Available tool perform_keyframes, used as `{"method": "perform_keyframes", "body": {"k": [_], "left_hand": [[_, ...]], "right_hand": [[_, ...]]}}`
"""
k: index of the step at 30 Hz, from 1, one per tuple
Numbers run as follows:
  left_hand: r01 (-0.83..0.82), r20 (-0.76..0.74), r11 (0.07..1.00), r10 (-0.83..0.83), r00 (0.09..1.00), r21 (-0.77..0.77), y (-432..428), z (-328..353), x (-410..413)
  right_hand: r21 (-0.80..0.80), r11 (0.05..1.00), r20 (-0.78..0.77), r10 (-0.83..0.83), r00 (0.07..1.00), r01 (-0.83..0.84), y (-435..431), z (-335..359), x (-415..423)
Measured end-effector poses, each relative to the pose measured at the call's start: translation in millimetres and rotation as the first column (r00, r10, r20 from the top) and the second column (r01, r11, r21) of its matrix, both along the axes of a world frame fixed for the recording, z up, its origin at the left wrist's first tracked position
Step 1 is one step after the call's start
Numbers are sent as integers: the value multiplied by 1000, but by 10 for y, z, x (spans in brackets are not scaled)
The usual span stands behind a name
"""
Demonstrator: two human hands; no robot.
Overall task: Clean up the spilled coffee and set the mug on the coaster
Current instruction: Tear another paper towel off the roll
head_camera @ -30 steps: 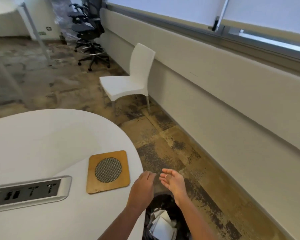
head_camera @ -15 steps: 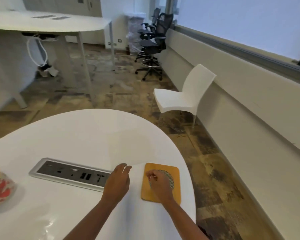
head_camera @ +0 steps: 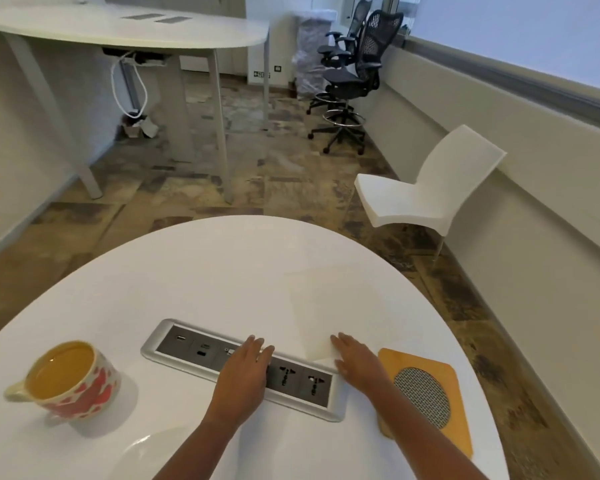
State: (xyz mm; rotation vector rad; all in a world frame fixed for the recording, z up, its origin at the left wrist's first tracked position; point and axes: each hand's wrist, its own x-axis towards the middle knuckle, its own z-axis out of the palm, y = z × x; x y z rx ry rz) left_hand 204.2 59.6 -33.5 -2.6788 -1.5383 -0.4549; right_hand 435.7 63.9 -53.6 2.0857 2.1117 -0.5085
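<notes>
A mug (head_camera: 70, 379) with red and cream pattern and a yellow inside stands upright at the left of the white round table (head_camera: 201, 282). A wooden coaster (head_camera: 426, 393) with a round mesh centre lies at the table's right edge. A white napkin (head_camera: 336, 306) lies flat just beyond it. My right hand (head_camera: 355, 363) rests with fingers spread on the napkin's near corner, beside the coaster. My left hand (head_camera: 245, 372) hovers flat over the socket panel (head_camera: 194, 349), holding nothing. No spill is visible on the table.
A white plastic chair (head_camera: 426, 192) stands right of the table by the wall. Black office chairs (head_camera: 350, 77) are farther back. A second white table (head_camera: 125, 32) with hanging cables stands at the far left.
The view has swung left from the bin and floor to the table, bringing the mug into sight. Both hands moved from beside the coaster forward over the socket panel and napkin.
</notes>
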Motion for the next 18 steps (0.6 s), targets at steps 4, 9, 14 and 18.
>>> {"method": "perform_keyframes", "body": {"k": [4,9,14,18], "left_hand": [[39,28,999,-40,999,23,87,-89,-151],[57,85,998,-58,995,12,101,-171,-206],[64,139,998,-61,988,-19,93,-100,-240],[21,304,992,19,953,-127,86,-13,-239]], "right_hand": [[94,992,132,66,989,-79,7,-98,22],[190,974,166,93,982,-124,-1,-147,-12],[285,958,74,2,997,-24,18,-20,-128],[508,822,-337,-84,938,256,-63,262,-293]]}}
